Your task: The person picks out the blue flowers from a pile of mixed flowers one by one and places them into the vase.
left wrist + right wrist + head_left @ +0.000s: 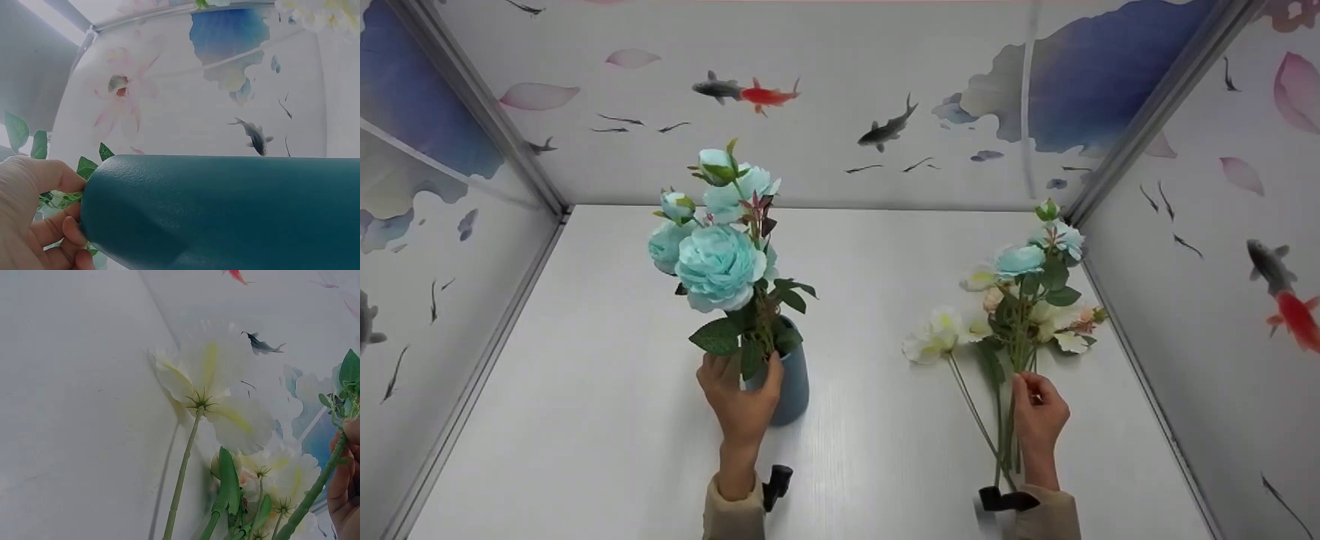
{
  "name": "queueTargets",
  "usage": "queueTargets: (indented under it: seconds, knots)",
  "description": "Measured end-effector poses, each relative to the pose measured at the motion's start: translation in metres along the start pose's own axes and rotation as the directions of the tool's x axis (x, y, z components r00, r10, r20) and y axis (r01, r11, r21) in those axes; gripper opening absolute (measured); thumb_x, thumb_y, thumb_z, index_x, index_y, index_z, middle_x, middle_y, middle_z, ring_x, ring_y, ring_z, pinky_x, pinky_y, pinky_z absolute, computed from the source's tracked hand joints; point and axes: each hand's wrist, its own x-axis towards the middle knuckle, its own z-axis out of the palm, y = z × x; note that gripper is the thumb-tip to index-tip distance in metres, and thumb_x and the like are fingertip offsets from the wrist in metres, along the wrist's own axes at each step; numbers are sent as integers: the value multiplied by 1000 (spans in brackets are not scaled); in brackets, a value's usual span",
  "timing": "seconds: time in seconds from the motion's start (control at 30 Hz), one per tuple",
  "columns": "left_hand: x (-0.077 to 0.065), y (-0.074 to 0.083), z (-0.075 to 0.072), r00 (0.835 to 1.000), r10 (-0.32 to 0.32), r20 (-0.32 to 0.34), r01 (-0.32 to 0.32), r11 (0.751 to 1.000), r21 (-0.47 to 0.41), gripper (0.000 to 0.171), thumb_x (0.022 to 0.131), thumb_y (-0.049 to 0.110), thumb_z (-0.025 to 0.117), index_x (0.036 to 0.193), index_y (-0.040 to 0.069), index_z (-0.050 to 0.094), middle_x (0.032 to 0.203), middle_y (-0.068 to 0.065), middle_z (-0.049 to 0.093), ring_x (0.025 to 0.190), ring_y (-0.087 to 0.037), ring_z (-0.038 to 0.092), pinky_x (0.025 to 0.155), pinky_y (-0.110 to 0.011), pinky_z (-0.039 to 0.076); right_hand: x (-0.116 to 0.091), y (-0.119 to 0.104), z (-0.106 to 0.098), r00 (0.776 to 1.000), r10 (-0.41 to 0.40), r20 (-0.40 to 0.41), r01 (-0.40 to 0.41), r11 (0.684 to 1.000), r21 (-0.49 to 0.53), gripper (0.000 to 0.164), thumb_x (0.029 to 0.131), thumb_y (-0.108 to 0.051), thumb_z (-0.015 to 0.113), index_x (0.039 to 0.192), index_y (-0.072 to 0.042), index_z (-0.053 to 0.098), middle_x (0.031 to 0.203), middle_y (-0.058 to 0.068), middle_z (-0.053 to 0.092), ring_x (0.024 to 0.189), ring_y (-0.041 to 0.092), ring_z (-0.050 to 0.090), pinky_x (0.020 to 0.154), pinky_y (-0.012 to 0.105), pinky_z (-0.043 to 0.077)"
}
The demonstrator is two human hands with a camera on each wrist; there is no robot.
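Observation:
A blue-grey vase [793, 390] holds light-blue artificial flowers [720, 266] with dark green leaves. My left hand [744, 394] is at the vase's mouth, its thumb and fingers curled about the flower stems right at the rim. In the left wrist view, the vase [225, 214] spans the lower part, with leaves [87, 167] showing around the fingers. To the right, my right hand [1041, 412] pinches the green stem [312, 503] of a blue flower spray [1020, 261] between thumb and fingertips.
Cream-white flowers [934, 337] on long stems lie on the white table [870, 442] beside and under the right hand's spray. Small peach blooms [994, 300] are among them. Printed panels with fish and petals [825, 45] wall in the back and both sides.

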Motion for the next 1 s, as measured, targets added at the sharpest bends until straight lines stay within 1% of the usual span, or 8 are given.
queueTargets:
  seconds: [0.2, 0.4, 0.53, 0.63, 0.7, 0.83, 0.9, 1.0]
  knots:
    - [-3, -4, -1, 1000, 28, -3, -28, 1000, 12, 41, 64, -2, 76, 104, -6, 66, 107, -16, 64, 106, -24, 51, 83, -42, 26, 0, 1, 0, 1000, 11, 4, -11, 1000, 7, 9, 83, 5, 64, 83, 13, 65, 67, 10, 58, 58, 3, 46, 52, 13, 37]
    - [-6, -5, -1, 999, 36, 0, -36, 999, 34, 36, 67, 2, 74, 102, -6, 67, 105, -14, 64, 102, -28, 51, 84, -46, 26, 0, 1, 0, 1000, 14, 4, -14, 1000, 12, 10, 84, 4, 64, 84, 13, 65, 69, 9, 59, 59, 4, 46, 53, 14, 38]
    - [-9, -8, -2, 998, 58, -3, -58, 996, 68, 32, 65, 4, 71, 95, -7, 67, 93, -15, 61, 89, -30, 49, 79, -47, 26, -1, 0, 0, 1000, 19, -1, -19, 1000, 8, 9, 84, 4, 64, 85, 13, 65, 70, 8, 59, 59, 3, 47, 53, 13, 38]
    - [-10, -8, -2, 997, 80, -4, -79, 993, 92, 29, 62, 4, 69, 89, -8, 67, 84, -16, 57, 80, -30, 45, 75, -47, 25, -1, 0, 0, 1000, 18, -5, -18, 1000, 6, 9, 84, 4, 64, 85, 13, 65, 70, 7, 59, 59, 3, 46, 53, 14, 38]
    - [-10, -8, -2, 997, 83, -1, -82, 993, 89, 28, 62, 3, 68, 88, -9, 67, 82, -16, 56, 78, -30, 44, 74, -46, 25, -1, 0, -1, 1000, 15, -5, -15, 1000, 7, 9, 84, 4, 64, 85, 13, 65, 70, 8, 59, 59, 3, 46, 53, 14, 37]
    - [-11, -6, -2, 996, 89, 0, -88, 994, 63, 31, 63, -2, 69, 93, -10, 66, 87, -17, 57, 81, -31, 48, 75, -44, 26, -1, 0, -1, 1000, 11, -5, -11, 1000, 15, 9, 84, 4, 64, 85, 13, 65, 70, 9, 59, 59, 3, 45, 53, 14, 37]
    - [-13, -5, -2, 995, 96, -4, -95, 994, 44, 32, 64, -5, 69, 95, -10, 65, 90, -18, 58, 83, -31, 51, 77, -41, 29, -1, 1, -1, 1000, 8, -8, -8, 1000, 18, 9, 84, 4, 64, 85, 13, 65, 70, 9, 59, 58, 3, 46, 53, 14, 37]
    - [-15, -1, -2, 993, 121, -11, -120, 993, 7, 32, 64, -8, 69, 96, -11, 65, 91, -20, 59, 79, -27, 54, 76, -32, 37, -2, 0, 0, 1000, 1, -15, 0, 1000, 30, 9, 83, 5, 64, 85, 14, 65, 70, 7, 60, 58, 2, 46, 53, 14, 38]
